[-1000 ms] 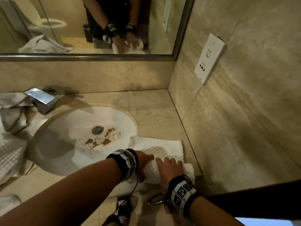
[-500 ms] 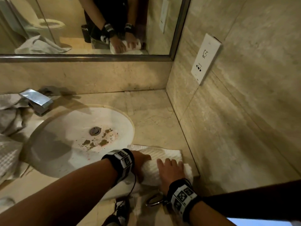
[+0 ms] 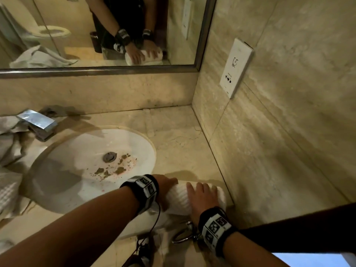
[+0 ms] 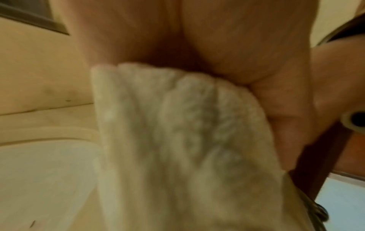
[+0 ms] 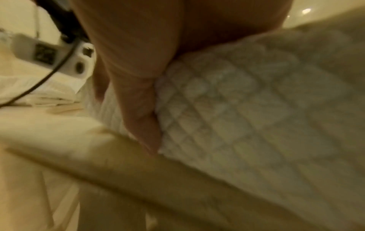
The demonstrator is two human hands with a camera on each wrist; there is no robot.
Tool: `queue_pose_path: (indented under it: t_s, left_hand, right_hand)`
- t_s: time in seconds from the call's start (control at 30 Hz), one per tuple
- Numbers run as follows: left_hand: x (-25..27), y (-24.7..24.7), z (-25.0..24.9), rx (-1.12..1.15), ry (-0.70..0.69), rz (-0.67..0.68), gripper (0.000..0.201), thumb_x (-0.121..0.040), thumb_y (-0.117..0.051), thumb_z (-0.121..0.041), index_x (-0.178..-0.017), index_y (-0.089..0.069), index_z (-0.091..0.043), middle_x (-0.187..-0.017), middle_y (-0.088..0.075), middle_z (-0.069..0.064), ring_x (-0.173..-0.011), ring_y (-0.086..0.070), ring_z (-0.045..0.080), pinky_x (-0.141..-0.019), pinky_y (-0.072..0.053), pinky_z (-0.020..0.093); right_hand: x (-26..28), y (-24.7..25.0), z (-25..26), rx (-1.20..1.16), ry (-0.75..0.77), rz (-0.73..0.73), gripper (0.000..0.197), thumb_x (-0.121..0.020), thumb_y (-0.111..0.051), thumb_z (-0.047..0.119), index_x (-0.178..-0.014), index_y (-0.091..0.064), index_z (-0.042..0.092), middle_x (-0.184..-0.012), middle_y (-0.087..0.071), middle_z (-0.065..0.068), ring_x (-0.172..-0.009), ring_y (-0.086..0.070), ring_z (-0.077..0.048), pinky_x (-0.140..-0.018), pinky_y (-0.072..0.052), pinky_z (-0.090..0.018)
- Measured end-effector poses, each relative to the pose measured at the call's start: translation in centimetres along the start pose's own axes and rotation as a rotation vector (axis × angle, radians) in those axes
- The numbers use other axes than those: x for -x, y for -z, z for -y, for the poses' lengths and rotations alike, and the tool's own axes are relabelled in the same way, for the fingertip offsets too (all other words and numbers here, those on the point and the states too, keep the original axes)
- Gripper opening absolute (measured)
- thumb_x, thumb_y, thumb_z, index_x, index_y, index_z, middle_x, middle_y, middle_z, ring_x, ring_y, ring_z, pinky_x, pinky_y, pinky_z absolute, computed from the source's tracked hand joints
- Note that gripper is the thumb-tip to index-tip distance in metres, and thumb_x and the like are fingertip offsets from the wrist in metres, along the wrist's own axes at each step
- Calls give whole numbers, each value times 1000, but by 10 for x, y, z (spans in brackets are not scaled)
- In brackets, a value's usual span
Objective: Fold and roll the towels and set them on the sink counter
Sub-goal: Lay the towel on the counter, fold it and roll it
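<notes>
A white waffle-weave towel (image 3: 179, 197) lies as a tight roll at the front right of the sink counter (image 3: 173, 135), close to the side wall. My left hand (image 3: 165, 186) wraps the roll's left end, and in the left wrist view the palm covers the towel end (image 4: 177, 140). My right hand (image 3: 202, 197) lies over the right half, fingers draped across the top. The right wrist view shows the thumb (image 5: 142, 109) pressed against the near side of the towel (image 5: 247, 117). No flat part of the towel shows beyond the roll.
The round sink basin (image 3: 67, 160) holds brown debris (image 3: 107, 170) near the drain. A chrome faucet (image 3: 36, 122) stands at the back left beside crumpled towels (image 3: 9, 151). The marble side wall (image 3: 269, 151) carries a socket plate (image 3: 236, 68). A metal ring (image 3: 183, 236) hangs below the counter edge.
The flat stretch of towel that lay beyond my hands has been rolled up. Both hands have moved forward with the roll, away from me.
</notes>
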State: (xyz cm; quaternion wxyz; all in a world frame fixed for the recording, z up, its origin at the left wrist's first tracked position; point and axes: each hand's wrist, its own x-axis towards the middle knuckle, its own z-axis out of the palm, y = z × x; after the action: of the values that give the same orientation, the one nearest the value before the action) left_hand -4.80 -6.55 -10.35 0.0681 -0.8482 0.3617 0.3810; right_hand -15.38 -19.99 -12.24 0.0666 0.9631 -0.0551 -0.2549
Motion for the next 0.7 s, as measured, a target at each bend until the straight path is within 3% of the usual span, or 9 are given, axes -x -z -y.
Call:
queue_pose_path:
  t_s: [0.07,0.2,0.27,0.37,0.47,0.53,0.6,0.63,0.7]
  left_hand:
    - [4,-7,-6,-76,21,-59,105,-66,-81,-44,-147,-16,-27,-144,-39,10,-129,-41,32,-107,-36,45]
    - [16,-32,-19,-324,53,-249,103,-72,-74,-43,-147,-5,-27,-142,-33,15,-125,-38,36,-103,-33,50]
    - [15,-31,-14,-269,17,-227,101,-69,-77,-41,-146,-12,-28,-138,-40,12,-123,-42,33,-103,-35,48]
    - [9,-16,0,-158,-76,-168,97,-60,-83,-45,-139,-27,-35,-130,-51,2,-121,-48,28,-103,-38,47]
    - [6,-20,9,-157,-41,-305,107,-54,-80,-59,-141,-22,-38,-139,-39,2,-129,-36,29,-109,-26,51]
    - [11,-31,16,33,99,-420,116,-54,-78,-64,-146,-11,-38,-149,-24,4,-136,-25,31,-112,-21,54]
    - [16,-44,22,426,286,-483,121,-58,-79,-59,-149,-2,-35,-150,-21,8,-135,-28,34,-109,-29,50]
    - [16,-48,23,678,347,-480,122,-61,-81,-51,-149,0,-32,-147,-27,12,-130,-36,35,-105,-36,47]
    - [11,-55,16,1165,334,-416,111,-69,-81,-33,-149,-4,-25,-131,-47,17,-110,-55,36,-92,-50,45]
  right_hand:
    - [-3,0,-4,-21,32,8,89,-75,-70,35,-145,-16,23,-141,-36,-12,-129,-34,-33,-109,-21,-55]
    - [-17,19,-11,-160,79,162,88,-68,-69,50,-140,-24,26,-134,-50,-7,-121,-49,-31,-100,-38,-49]
    - [-20,26,-14,-212,117,264,99,-60,-74,55,-140,-23,26,-133,-53,-6,-117,-54,-29,-95,-47,-46]
    - [-23,26,-17,-291,142,382,111,-52,-77,64,-141,-24,24,-139,-51,-7,-119,-54,-28,-98,-48,-44]
    - [-18,24,-23,-424,97,369,102,-50,-82,58,-134,-35,24,-131,-56,-4,-112,-57,-25,-94,-50,-41]
    - [-15,18,-27,-543,40,357,99,-54,-83,53,-135,-35,23,-130,-55,-2,-112,-55,-23,-92,-50,-38]
    - [-12,10,-28,-675,-33,330,101,-52,-84,52,-136,-36,23,-130,-54,0,-112,-53,-22,-91,-48,-36]
    - [-10,7,-28,-720,-59,308,103,-49,-84,53,-136,-36,23,-130,-53,1,-113,-53,-22,-93,-48,-36]
    - [-9,1,-27,-784,-97,278,106,-44,-83,55,-135,-38,24,-130,-54,2,-113,-53,-20,-94,-48,-37]
